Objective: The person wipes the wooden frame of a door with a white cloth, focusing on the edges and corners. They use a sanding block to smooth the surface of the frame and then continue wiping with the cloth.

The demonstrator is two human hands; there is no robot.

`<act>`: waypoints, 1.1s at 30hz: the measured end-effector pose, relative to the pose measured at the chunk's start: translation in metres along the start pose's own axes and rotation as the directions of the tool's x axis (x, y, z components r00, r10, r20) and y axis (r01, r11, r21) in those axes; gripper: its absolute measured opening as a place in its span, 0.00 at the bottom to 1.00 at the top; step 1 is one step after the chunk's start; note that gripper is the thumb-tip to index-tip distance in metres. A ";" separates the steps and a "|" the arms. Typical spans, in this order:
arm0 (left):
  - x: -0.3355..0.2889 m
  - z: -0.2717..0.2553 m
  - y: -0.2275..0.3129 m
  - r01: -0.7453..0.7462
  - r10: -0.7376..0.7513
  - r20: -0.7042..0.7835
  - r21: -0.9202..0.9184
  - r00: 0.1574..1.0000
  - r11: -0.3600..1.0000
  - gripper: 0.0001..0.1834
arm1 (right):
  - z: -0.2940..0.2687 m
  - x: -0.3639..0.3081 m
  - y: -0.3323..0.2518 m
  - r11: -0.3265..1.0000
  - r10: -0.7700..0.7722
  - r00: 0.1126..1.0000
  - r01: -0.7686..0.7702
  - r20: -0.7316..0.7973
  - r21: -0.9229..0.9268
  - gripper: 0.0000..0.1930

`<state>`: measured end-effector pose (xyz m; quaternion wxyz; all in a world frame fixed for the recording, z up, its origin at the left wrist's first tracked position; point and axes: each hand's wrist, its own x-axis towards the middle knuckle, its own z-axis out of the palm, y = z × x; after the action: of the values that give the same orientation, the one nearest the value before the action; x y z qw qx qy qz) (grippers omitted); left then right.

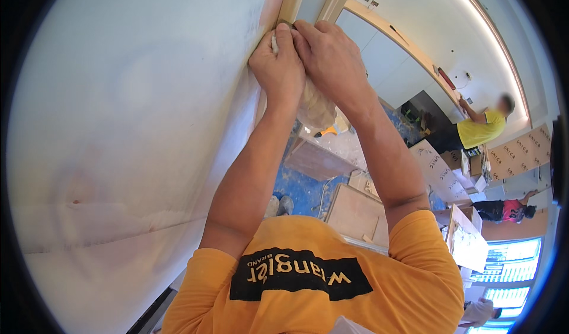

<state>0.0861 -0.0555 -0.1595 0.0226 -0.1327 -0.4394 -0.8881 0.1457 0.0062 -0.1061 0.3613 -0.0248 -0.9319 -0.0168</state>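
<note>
Both arms reach up to a pale wooden frame (290,3) at the edge of the white wall (130,109). My left hand (277,67) is closed, thumb and fingers pinched near the frame, with a small white bit (274,43) showing between them. Beside it, touching, my right hand (333,55) is closed too, fingers curled at the same spot. Something small and dark shows at the fingertips, too hidden to name. A cloudy, crumpled plastic bag (317,107) shows below my hands; which hand holds it, if either, I cannot tell.
Below stands a dusty wooden box (317,156) with an orange-handled brush (326,131) on top. Boards (355,211) lie nearby on blue floor covering (301,186). A person in yellow (481,129) works at a long ledge (394,33); another in pink (513,211) stands farther right.
</note>
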 end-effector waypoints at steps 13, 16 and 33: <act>-0.025 -0.028 -0.022 0.013 -0.007 -0.052 0.115 0.999 0.993 0.16 | 0.019 -0.034 -0.005 0.998 0.036 0.990 -0.042 0.136 0.044 0.13; -0.016 -0.011 0.010 -0.129 0.133 -0.006 0.221 0.991 0.967 0.16 | -0.008 -0.014 -0.009 0.999 0.031 0.999 -0.032 0.044 0.018 0.14; -0.021 -0.032 -0.026 0.036 -0.024 -0.056 0.214 0.998 0.976 0.17 | 0.021 -0.032 -0.001 0.999 0.022 0.988 -0.027 0.155 0.027 0.14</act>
<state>0.0952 -0.0664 -0.2030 0.0351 -0.0992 -0.5340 -0.8389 0.1550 0.0054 -0.1436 0.2884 -0.0324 -0.9570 0.0031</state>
